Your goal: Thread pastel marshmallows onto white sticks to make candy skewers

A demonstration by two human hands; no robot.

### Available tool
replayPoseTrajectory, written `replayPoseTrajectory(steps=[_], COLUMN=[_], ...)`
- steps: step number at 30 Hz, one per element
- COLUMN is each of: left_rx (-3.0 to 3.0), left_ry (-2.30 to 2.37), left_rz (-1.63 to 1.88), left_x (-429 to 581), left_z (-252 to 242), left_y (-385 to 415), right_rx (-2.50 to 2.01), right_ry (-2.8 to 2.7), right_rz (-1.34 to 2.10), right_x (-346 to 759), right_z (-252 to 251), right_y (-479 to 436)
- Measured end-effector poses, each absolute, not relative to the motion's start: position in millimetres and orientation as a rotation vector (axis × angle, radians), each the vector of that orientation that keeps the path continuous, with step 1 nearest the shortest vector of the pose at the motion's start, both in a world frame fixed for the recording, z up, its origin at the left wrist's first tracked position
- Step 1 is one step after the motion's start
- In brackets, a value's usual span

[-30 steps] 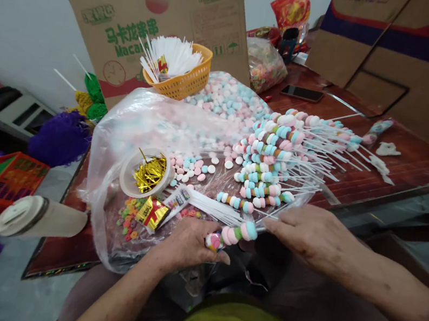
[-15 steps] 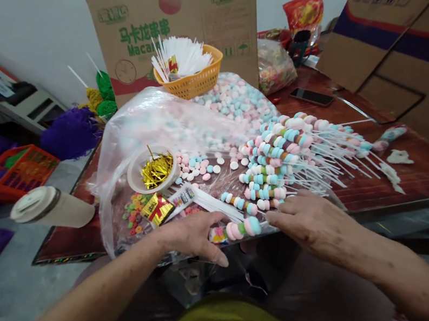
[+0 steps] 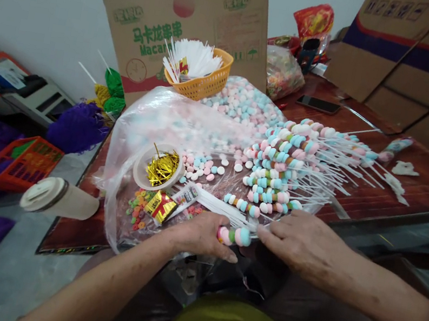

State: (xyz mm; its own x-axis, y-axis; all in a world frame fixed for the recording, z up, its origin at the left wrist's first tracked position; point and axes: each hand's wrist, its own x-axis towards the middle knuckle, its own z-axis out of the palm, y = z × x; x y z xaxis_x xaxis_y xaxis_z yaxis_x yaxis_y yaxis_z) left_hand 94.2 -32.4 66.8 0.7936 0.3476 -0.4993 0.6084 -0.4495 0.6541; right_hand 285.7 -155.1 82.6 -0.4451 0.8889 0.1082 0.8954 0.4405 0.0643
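My left hand [image 3: 207,234] is closed round a skewer of pink, green and blue marshmallow-like candies [image 3: 235,236], whose blue end points right. The rest of that skewer is hidden by my fingers. Just right of the blue end is my right hand [image 3: 299,246], fingers bent together; I cannot make out what is between them. White sticks [image 3: 220,205] lie behind my left hand. Finished candy skewers [image 3: 285,156] are piled behind my right hand, their sticks pointing right. Loose pastel candies [image 3: 207,167] and a gold-red packet [image 3: 160,207] lie on clear plastic.
A tub of gold twist ties [image 3: 161,168] stands left of the loose candies. An orange basket of white sticks [image 3: 197,87] sits behind, before a cardboard box [image 3: 205,16]. A lidded cup [image 3: 68,200] lies near the left table edge; a phone [image 3: 318,104] lies farther back.
The colourful wrapper by my left hand is now mostly covered, and less of the held skewer shows. My right fingers have come lower, close to its blue end. The whole view has shifted slightly.
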Motion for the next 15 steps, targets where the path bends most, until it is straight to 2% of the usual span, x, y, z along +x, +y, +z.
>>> replayPoseTrajectory(steps=[5, 10, 15], left_rx=[2.293, 2.389, 2.539], left_ry=[0.677, 0.605, 0.725], left_rz=[-0.362, -0.26, -0.548], left_x=[112, 98, 72], left_z=[67, 95, 101], left_y=[-41, -19, -10], right_rx=[-1.692, -1.688, -1.69], right_ry=[-2.618, -2.486, -2.412], right_rz=[0.093, 0.405, 0.443], right_x=[275, 286, 297], right_z=[65, 49, 52], right_y=[-141, -137, -142])
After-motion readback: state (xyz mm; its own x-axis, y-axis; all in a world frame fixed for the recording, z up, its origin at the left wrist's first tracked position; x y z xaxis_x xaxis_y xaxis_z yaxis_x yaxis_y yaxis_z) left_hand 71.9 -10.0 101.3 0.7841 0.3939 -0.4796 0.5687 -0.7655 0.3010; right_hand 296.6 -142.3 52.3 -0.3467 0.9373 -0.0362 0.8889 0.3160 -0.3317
